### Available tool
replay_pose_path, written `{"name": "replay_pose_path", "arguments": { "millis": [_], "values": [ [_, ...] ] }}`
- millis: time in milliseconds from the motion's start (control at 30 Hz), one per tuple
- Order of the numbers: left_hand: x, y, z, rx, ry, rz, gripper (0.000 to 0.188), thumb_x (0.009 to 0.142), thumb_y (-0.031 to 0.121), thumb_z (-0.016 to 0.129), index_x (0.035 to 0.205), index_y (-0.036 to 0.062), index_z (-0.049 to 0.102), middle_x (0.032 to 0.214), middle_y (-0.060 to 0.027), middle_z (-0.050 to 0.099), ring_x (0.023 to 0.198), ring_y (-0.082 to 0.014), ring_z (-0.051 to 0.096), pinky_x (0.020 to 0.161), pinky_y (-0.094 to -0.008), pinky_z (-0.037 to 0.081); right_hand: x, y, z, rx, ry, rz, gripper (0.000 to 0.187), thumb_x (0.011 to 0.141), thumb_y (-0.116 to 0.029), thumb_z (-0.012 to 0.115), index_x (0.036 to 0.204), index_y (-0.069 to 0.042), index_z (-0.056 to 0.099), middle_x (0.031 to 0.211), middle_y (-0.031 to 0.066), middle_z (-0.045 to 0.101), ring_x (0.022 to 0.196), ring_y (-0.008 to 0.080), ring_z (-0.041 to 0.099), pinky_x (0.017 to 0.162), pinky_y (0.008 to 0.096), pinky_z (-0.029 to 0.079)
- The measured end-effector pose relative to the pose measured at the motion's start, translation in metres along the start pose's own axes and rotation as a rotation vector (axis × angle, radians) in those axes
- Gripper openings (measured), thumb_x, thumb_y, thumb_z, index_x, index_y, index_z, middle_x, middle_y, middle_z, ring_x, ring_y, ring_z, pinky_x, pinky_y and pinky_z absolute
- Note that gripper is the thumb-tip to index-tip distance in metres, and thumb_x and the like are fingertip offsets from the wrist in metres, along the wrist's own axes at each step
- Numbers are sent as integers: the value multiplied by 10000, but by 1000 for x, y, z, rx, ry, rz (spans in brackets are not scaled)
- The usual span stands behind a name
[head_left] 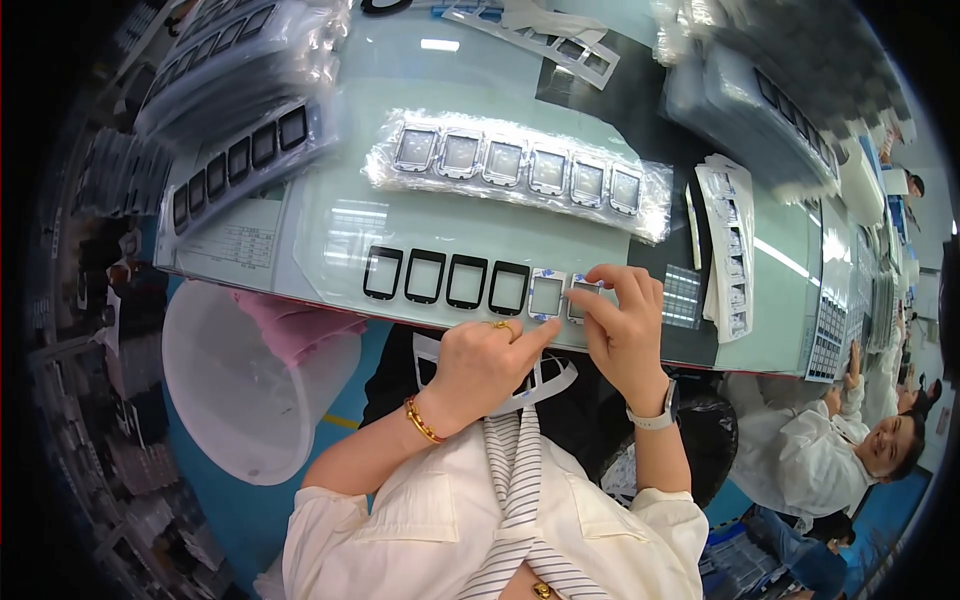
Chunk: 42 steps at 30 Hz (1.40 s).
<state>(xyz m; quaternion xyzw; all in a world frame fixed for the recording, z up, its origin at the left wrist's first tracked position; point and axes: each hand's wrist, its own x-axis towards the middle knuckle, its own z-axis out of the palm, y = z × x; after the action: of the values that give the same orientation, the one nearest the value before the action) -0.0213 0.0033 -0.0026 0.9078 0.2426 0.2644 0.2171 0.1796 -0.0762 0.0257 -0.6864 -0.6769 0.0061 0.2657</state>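
Note:
Along the table's near edge lies a row of small rectangular frames: several black ones, such as the black frame (pixel 467 301), then a white-and-blue frame (pixel 533 297) to their right. My left hand (pixel 478 362) has its index finger stretched to that frame's lower edge. Its other fingers are curled over a white cut-out strip (pixel 556 388), which shows on both sides of the hand. My right hand (pixel 627 325) has thumb and index finger at a second white-and-blue frame (pixel 577 310), partly hidden under them. Beyond the row, a clear plastic tray (pixel 385 165) holds several framed pieces.
Plastic-wrapped stacks of trays (pixel 240 120) stand at the left, with another wrapped stack (pixel 745 110) at the far right. White cut-out sheets (pixel 728 250) lie on a dark mat. A white bin (pixel 230 390) stands below the table at left. A co-worker (pixel 810 455) sits at right.

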Motion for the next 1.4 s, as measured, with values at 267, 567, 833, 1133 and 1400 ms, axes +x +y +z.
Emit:
{"name": "replay_pose_path", "arguments": {
  "millis": [267, 567, 833, 1133, 1400],
  "values": [
    [-1, 1, 0, 3, 3, -1, 253, 875, 227, 790, 1128, 230, 806, 600, 19, 501, 472, -171, 528, 465, -322, 415, 7, -2, 5, -96, 6, -15, 377, 759, 33, 697, 1098, -121, 762, 1176, 61, 659, 1045, 288, 602, 905, 423, 422],
    [-6, -2, -32, -603, 59, -205, 419, 860, 119, 853, 1263, 78, 749, 661, -20, 642, 504, -87, 537, 507, -254, 420, -1, -50, -25, 616, -300, 180, 280, 834, -68, 797, 1108, -59, 737, 1096, 103, 722, 949, 321, 651, 821, 406, 504],
    [-18, -26, -67, -571, -129, -262, 198, 822, 139, 882, 998, 74, 819, 731, -42, 697, 602, -136, 585, 555, -283, 426, -6, -45, -21, 642, -580, 313, 113, 896, -101, 776, 946, -14, 724, 807, 104, 673, 698, 281, 637, 641, 361, 500],
    [-19, -30, -71, -579, -141, -288, 89, 845, 123, 848, 916, 83, 812, 719, -45, 686, 620, -172, 595, 569, -307, 436, 8, -55, -12, 671, -269, 149, 146, 836, 19, 757, 964, -20, 698, 1017, 105, 690, 887, 283, 661, 785, 359, 529],
    [-25, -47, -64, -293, -53, -270, 56, 883, 117, 774, 874, 62, 781, 729, -90, 695, 590, -251, 648, 549, -347, 485, 24, -65, -37, 867, -95, 97, 99, 860, 70, 681, 940, 17, 660, 895, 110, 684, 829, 214, 643, 757, 322, 504]
  ]
}}
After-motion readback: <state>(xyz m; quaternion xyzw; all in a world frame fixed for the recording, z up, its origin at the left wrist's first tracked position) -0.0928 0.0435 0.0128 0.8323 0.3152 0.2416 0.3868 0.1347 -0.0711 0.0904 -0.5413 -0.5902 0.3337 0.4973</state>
